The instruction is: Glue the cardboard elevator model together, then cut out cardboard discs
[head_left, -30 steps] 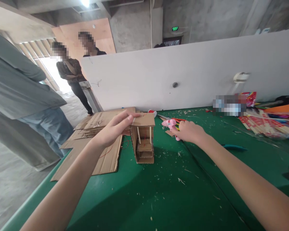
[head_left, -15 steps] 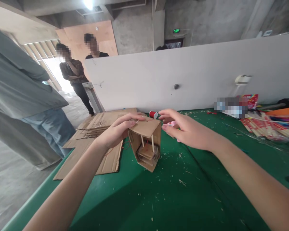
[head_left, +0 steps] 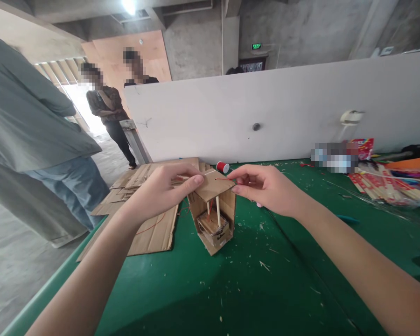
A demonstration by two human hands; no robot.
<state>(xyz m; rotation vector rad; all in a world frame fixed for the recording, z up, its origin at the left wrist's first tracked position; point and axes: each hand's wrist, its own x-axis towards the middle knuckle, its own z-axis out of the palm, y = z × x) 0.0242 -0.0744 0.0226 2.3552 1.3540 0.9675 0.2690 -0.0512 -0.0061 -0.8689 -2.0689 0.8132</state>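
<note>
A small open-fronted cardboard box (head_left: 213,189) stands on the green table, tilted slightly in view. Inside it, thin wooden sticks (head_left: 218,212) rise from a smaller cardboard block (head_left: 213,226). My left hand (head_left: 171,184) grips the box's top at its left edge, thumb lying on the upper face and fingers partly hidden behind. A red string (head_left: 222,179) comes out of the top panel and runs to my right hand (head_left: 266,186), whose thumb and fingertips are pinched on it at the right corner. Just behind the box lies a spool of red thread (head_left: 222,167).
Flat cardboard sheets (head_left: 154,240) lie at left, with a red string loop across them. At right are packets of sticks (head_left: 381,184) and a teal object (head_left: 348,219). A white partition (head_left: 203,116) borders the table's back. A person in grey (head_left: 38,102) stands close at left.
My right hand has come in to the box's top corner and closed on the red string. The box has turned a little, and my left thumb now rests on its top.
</note>
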